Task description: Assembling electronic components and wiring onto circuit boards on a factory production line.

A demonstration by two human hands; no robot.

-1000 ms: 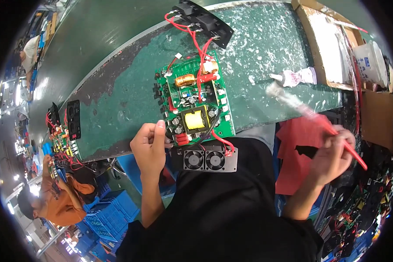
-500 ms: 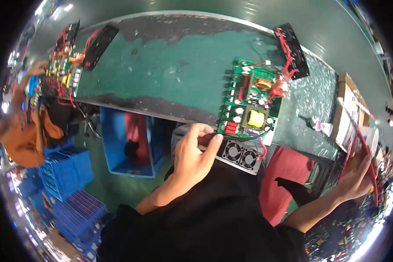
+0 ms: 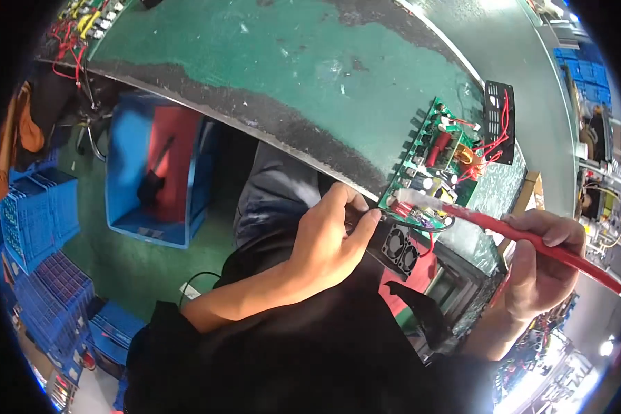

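Observation:
A green circuit board [image 3: 421, 165] with coils, capacitors and red wires lies near the bench's front edge. Below its near side, a metal fan panel [image 3: 400, 250] with two small black fans sticks out past the edge. My left hand [image 3: 324, 245] pinches the panel's left end between thumb and fingers; the exact grip is partly hidden. In my right hand [image 3: 548, 265] is a long red stick [image 3: 483, 219] with a whitish coated end. That end is over the board's near part; I cannot tell if it touches. Red wires run from the board to a black slotted plate [image 3: 497, 114].
The green bench [image 3: 255, 62] has worn dark patches. A blue bin [image 3: 117, 172] with a red inside panel stands below it, and blue crates [image 3: 45, 214] stack at the left. Other wired boards [image 3: 83, 31] lie far left. A cardboard box [image 3: 531, 190] is at the right.
My right hand has brought the red stick from the far right to over the board. The view has turned to the right. My left hand stays at the fan panel.

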